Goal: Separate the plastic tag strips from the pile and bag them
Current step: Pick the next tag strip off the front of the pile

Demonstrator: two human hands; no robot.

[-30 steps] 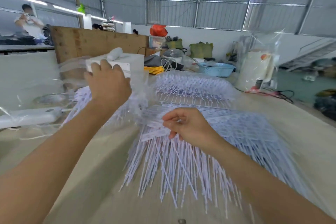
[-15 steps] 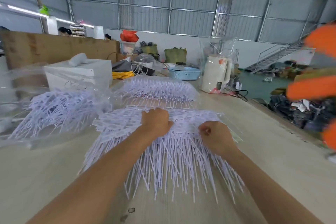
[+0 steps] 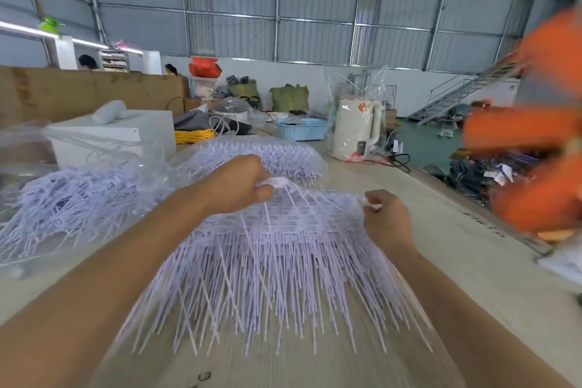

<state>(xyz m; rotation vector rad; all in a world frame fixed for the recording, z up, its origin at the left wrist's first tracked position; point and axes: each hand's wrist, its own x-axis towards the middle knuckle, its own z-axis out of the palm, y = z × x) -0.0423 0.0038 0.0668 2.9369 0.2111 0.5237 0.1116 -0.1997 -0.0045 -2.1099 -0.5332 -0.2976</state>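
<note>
A pile of pale lilac plastic tag strips (image 3: 267,264) fans toward me on the wooden table (image 3: 447,249). My left hand (image 3: 239,183) grips the pile's upper left edge, and my right hand (image 3: 382,214) pinches its upper right corner; that top edge is lifted a little off the table. A clear plastic bag (image 3: 72,195) with more strips inside lies open to the left. Behind the pile lies another bagged bundle of strips (image 3: 277,157).
A white box (image 3: 126,135) stands behind the left bag. A blue basket (image 3: 302,129) and a bagged white kettle (image 3: 356,129) sit at the back. The table's edge runs along the right, where a blurred orange shape (image 3: 535,142) fills the view.
Both hands have closed on the top edge of the pile and raised it slightly. My left hand came over from the bag at the left. The view has tilted up a little.
</note>
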